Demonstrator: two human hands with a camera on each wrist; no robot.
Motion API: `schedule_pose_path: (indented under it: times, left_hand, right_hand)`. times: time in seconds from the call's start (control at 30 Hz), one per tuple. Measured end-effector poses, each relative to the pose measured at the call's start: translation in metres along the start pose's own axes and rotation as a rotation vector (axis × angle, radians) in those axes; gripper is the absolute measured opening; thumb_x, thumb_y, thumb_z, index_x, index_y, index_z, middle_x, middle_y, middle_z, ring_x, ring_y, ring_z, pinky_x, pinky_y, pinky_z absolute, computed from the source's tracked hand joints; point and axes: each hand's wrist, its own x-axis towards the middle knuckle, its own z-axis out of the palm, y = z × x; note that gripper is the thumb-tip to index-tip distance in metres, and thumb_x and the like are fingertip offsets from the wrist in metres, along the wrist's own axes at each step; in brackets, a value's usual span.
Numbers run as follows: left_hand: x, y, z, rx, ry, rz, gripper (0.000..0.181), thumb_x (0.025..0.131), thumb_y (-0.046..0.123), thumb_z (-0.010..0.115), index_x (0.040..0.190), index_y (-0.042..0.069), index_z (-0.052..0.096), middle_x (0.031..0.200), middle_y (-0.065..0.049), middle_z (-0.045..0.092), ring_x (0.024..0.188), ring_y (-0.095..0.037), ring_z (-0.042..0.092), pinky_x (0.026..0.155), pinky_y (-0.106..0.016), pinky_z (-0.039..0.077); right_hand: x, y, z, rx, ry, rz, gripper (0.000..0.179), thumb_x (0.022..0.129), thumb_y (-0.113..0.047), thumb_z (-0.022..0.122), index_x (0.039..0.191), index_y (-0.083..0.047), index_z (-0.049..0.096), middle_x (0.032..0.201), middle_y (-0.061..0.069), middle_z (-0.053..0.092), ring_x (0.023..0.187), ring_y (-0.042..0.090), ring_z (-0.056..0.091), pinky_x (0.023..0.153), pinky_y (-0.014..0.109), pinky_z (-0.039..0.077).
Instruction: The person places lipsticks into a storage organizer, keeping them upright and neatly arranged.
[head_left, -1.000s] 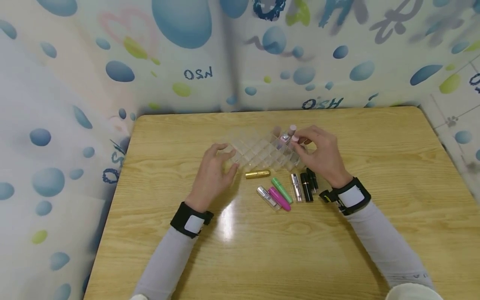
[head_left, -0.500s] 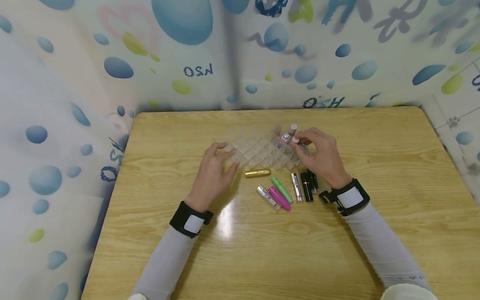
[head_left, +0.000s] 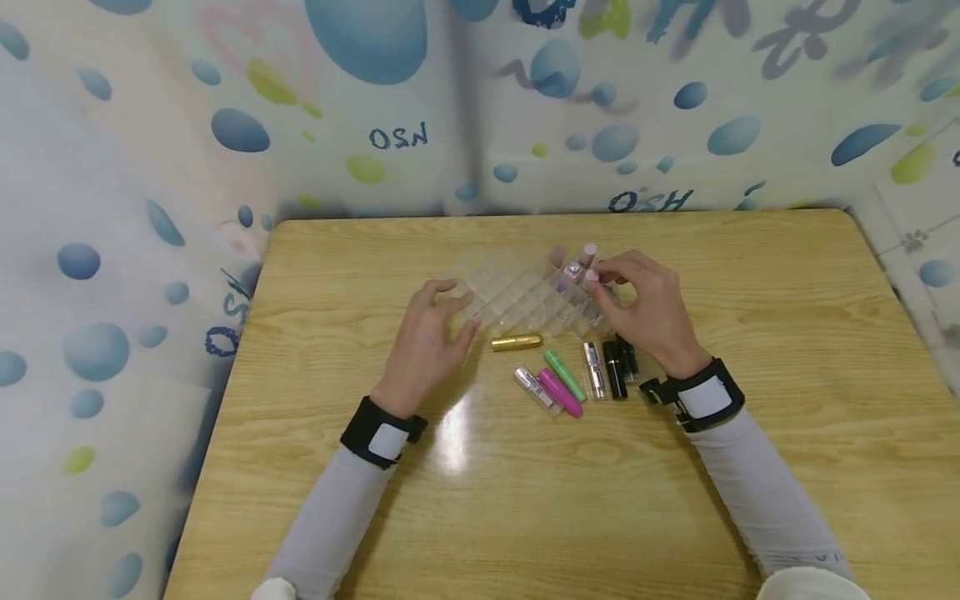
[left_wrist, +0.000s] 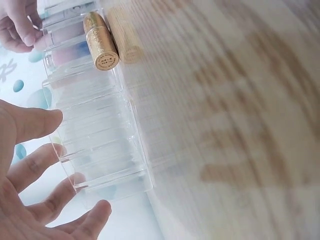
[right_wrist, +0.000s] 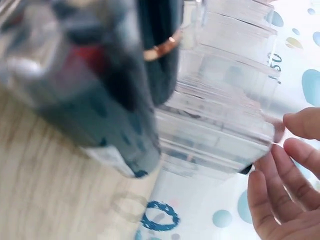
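A clear plastic lipstick organizer (head_left: 517, 296) with diamond-shaped compartments stands near the table's back. My left hand (head_left: 423, 346) is at its left end, fingers spread and fingertips right at the rim in the left wrist view. At the right end, my right hand (head_left: 645, 308) pinches the pale pink top of a lipstick (head_left: 592, 276) between thumb and fingertips; its lower part is hidden. Beside it, a pink-capped tube (head_left: 588, 254) stands in a compartment. A gold lipstick (head_left: 517, 342) lies in front of the organizer.
Before the organizer lie a green tube (head_left: 566, 375), a magenta tube (head_left: 560, 392), a silver-and-clear tube (head_left: 537, 391), another silver one (head_left: 594, 371) and a black lipstick (head_left: 614, 370). More black tubes (head_left: 627, 358) lie partly under the right hand. A patterned curtain (head_left: 480, 108) hangs behind the table.
Both hands stay nearly where they were, the right still pinching the pink top. The whole scene shifts only slightly with the head camera.
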Motion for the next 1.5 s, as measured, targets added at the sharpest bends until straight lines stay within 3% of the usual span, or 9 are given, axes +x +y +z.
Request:
schedule_pose_path:
  times: [0.23,0.37,0.47,0.57,0.73,0.9,1.07,1.23,1.5]
  left_hand:
    - [0.003,0.004,-0.005,0.097,-0.015,0.021,0.042,0.093,0.024,0.074,0.129,0.001,0.072,0.145,-0.021,0.058,0.138,-0.039,0.050,0.115,-0.054,0.040]
    - [0.002,0.014,-0.006,0.133,0.021,0.082,0.041,0.091,0.023,0.075,0.126,0.002,0.072,0.143,-0.019,0.059,0.140,-0.045,0.046,0.113,-0.062,0.038]
    - [-0.001,0.025,-0.005,0.100,0.033,0.159,0.037,0.092,0.021,0.075,0.124,0.003,0.072,0.139,-0.017,0.062,0.136,-0.042,0.050,0.112,-0.058,0.040]
    - [-0.005,0.038,-0.003,0.031,-0.025,0.227,0.034,0.093,0.020,0.074,0.122,0.004,0.071,0.133,-0.013,0.065,0.129,-0.034,0.056,0.111,-0.047,0.044]
    - [-0.010,0.050,0.001,-0.027,-0.235,0.282,0.032,0.092,0.017,0.075,0.122,0.007,0.072,0.127,-0.006,0.069,0.119,-0.021,0.062,0.103,-0.034,0.052]
    - [-0.014,0.049,0.011,-0.011,-0.370,0.330,0.027,0.089,0.008,0.073,0.116,0.011,0.073,0.116,0.000,0.069,0.105,-0.014,0.064,0.092,-0.030,0.055]
    - [-0.018,0.048,0.022,-0.033,-0.407,0.348,0.031,0.086,0.001,0.071,0.116,0.008,0.072,0.119,-0.002,0.070,0.110,-0.016,0.065,0.097,-0.031,0.054]
    - [-0.022,0.050,0.026,-0.016,-0.436,0.313,0.033,0.086,0.001,0.071,0.119,0.006,0.071,0.123,-0.005,0.070,0.114,-0.018,0.064,0.097,-0.031,0.054]
    - [-0.025,0.052,0.028,-0.019,-0.435,0.298,0.019,0.088,0.003,0.074,0.106,0.008,0.070,0.104,-0.002,0.070,0.095,-0.014,0.062,0.084,-0.030,0.055]
  right_hand:
    - [0.002,-0.018,-0.009,-0.052,0.050,-0.091,0.016,0.089,-0.006,0.078,0.103,0.002,0.077,0.107,0.015,0.071,0.101,0.031,0.066,0.083,0.046,0.055]
    - [0.000,-0.031,-0.010,-0.021,-0.027,-0.169,0.015,0.088,-0.001,0.076,0.103,0.002,0.076,0.108,0.014,0.069,0.099,0.026,0.065,0.080,0.038,0.054]
    - [-0.003,-0.040,-0.009,-0.010,-0.124,-0.205,0.015,0.089,-0.003,0.075,0.104,0.000,0.077,0.108,0.012,0.069,0.095,0.022,0.064,0.075,0.035,0.054]
    - [-0.005,-0.047,-0.009,-0.017,-0.242,-0.204,0.013,0.093,-0.008,0.073,0.104,-0.004,0.077,0.109,0.008,0.070,0.087,0.016,0.065,0.069,0.034,0.056]
    - [-0.006,-0.057,-0.012,0.004,-0.433,-0.133,0.015,0.098,-0.017,0.068,0.108,-0.009,0.077,0.110,0.003,0.072,0.078,0.007,0.065,0.067,0.033,0.059]
    - [-0.006,-0.059,-0.014,-0.015,-0.507,-0.074,0.016,0.099,-0.019,0.068,0.110,-0.012,0.077,0.111,0.001,0.072,0.082,0.006,0.065,0.073,0.030,0.058]
    - [-0.006,-0.059,-0.012,-0.023,-0.510,-0.080,0.018,0.099,-0.020,0.068,0.110,-0.011,0.078,0.112,0.002,0.072,0.089,0.009,0.067,0.076,0.031,0.059]
    - [-0.006,-0.059,-0.011,-0.017,-0.518,-0.072,0.019,0.099,-0.021,0.068,0.111,-0.010,0.078,0.111,0.002,0.072,0.087,0.008,0.066,0.074,0.030,0.059]
    - [-0.008,-0.061,-0.010,-0.029,-0.509,-0.085,0.018,0.098,-0.019,0.069,0.109,-0.009,0.078,0.111,0.003,0.073,0.090,0.010,0.068,0.077,0.032,0.059]
